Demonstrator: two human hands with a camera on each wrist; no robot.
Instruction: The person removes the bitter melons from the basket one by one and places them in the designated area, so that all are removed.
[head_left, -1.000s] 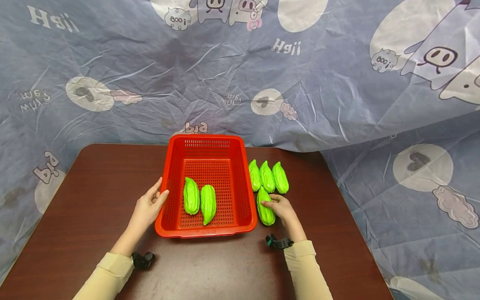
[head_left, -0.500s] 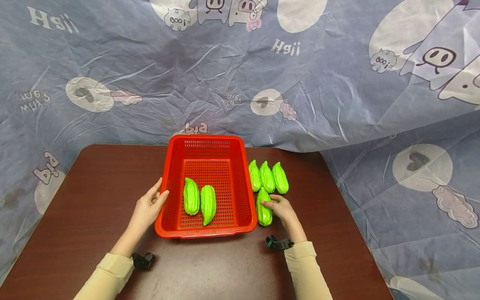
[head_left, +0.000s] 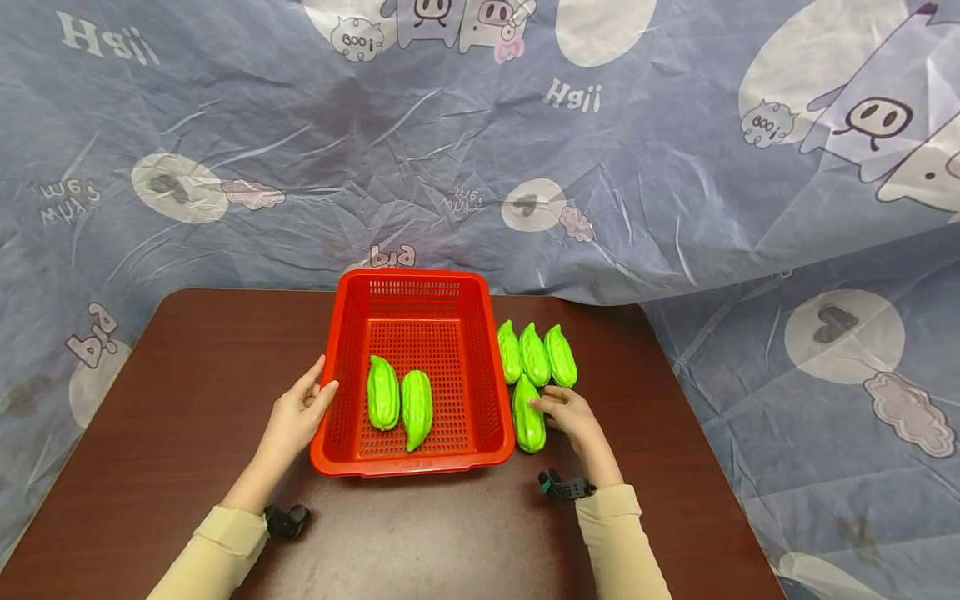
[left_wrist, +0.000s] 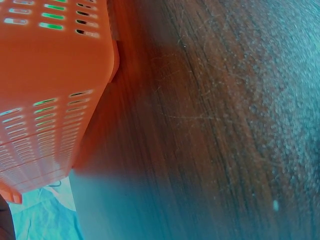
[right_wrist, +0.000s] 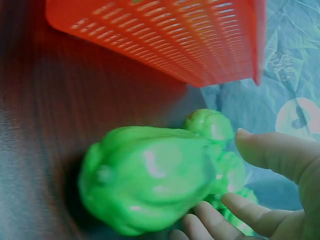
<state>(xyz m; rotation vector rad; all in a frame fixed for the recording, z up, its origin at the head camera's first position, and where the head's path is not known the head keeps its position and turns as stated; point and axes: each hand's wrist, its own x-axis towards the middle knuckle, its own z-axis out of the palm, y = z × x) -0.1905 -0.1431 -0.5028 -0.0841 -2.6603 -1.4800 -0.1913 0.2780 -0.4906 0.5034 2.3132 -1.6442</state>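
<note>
My left hand (head_left: 296, 414) touches the left rim of the red plastic basket (head_left: 411, 464), its fingers fairly straight. Two green bitter melons, one on the left (head_left: 383, 393) and one on the right (head_left: 417, 408), lie inside. Just right of the basket, a single bitter melon (head_left: 528, 421) rests on the table. Beside it is my right hand (head_left: 573, 414), thumb and fingers apart. In the right wrist view that bitter melon (right_wrist: 150, 175) shows large, and my right hand (right_wrist: 270, 200) has its thumb and fingertips spread at its far end, not closed round it.
Behind the single melon, three more bitter melons lie in a row, the middle one (head_left: 535, 354) among them. They sit close to the basket's right wall. The brown table (head_left: 217, 350) ends at a patterned cloth backdrop (head_left: 420, 150).
My right hand has loosened from the bitter melon and shifted slightly right. That melon has turned a little and lies straighter. My left hand and the basket stay in place.
</note>
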